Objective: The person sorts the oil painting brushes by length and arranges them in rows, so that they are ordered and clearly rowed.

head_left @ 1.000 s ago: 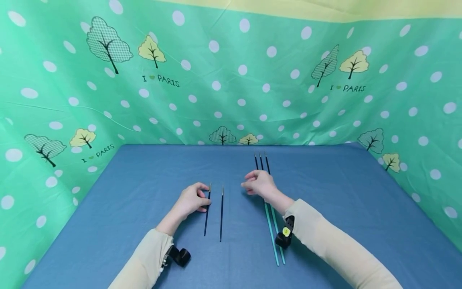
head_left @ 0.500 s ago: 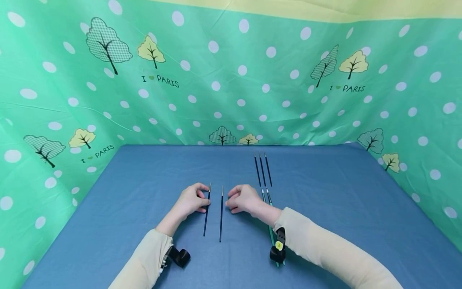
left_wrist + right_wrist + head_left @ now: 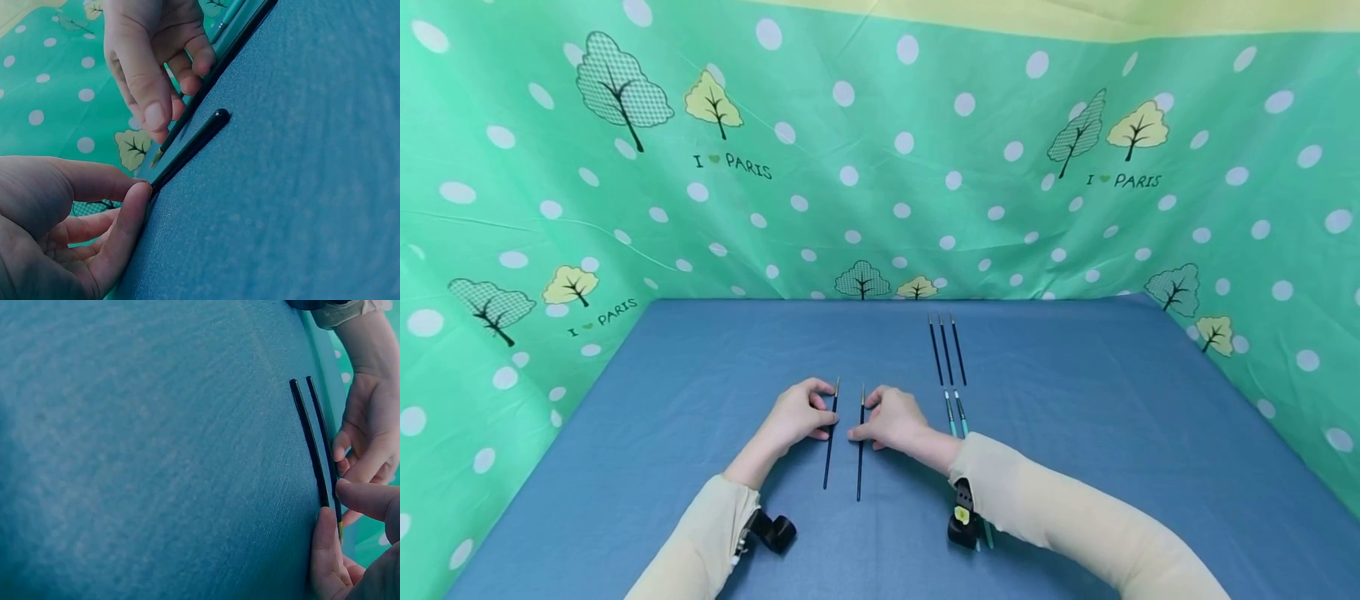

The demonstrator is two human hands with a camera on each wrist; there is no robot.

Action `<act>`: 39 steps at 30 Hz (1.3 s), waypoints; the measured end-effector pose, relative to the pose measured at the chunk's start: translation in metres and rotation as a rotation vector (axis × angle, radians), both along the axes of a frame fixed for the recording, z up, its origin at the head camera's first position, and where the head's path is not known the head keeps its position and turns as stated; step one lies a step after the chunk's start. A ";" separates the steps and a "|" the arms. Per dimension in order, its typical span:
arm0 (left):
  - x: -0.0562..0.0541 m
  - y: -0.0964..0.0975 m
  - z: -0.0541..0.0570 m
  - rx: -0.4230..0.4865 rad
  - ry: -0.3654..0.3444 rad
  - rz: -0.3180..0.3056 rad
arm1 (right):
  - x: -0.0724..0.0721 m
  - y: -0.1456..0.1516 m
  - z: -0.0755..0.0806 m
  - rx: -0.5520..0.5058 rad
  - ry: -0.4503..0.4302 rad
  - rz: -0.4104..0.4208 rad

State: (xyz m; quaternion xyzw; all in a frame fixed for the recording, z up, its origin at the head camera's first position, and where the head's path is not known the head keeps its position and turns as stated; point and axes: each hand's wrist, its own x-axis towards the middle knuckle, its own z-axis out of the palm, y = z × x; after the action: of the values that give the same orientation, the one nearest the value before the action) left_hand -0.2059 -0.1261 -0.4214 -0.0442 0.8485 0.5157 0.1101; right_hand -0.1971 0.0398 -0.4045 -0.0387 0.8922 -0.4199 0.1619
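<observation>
Two thin black paintbrushes with gold ferrules lie side by side on the blue-covered table, bristles toward the back. My left hand (image 3: 793, 410) pinches the left paintbrush (image 3: 828, 462) between thumb and index finger just below its ferrule; the left wrist view shows the tips meeting on its handle (image 3: 194, 147). Over the right paintbrush (image 3: 860, 475), my right hand (image 3: 897, 419) has its thumb and fingers on either side of the shaft. A gap shows between that thumb and those fingers in the left wrist view. Part of the right brush is hidden by the hand.
Three black paintbrushes (image 3: 947, 354) lie parallel toward the back of the table (image 3: 715, 350). In front of them are two teal-handled brushes (image 3: 962, 412), partly beneath my right forearm. A green polka-dot cloth (image 3: 805, 208) encloses the back and sides.
My right hand has moved left and toward me from the row of brushes at the right, down to the right black paintbrush. My left hand keeps its pinch in place.
</observation>
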 end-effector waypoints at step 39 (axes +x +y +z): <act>0.000 -0.001 -0.001 -0.004 -0.006 -0.009 | -0.002 0.001 0.001 -0.078 -0.056 -0.049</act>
State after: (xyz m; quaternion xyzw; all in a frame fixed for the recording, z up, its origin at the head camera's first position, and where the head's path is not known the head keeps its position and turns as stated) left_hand -0.2063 -0.1267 -0.4222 -0.0421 0.8494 0.5134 0.1147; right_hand -0.1988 0.0406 -0.4036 -0.0114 0.8708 -0.4594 0.1747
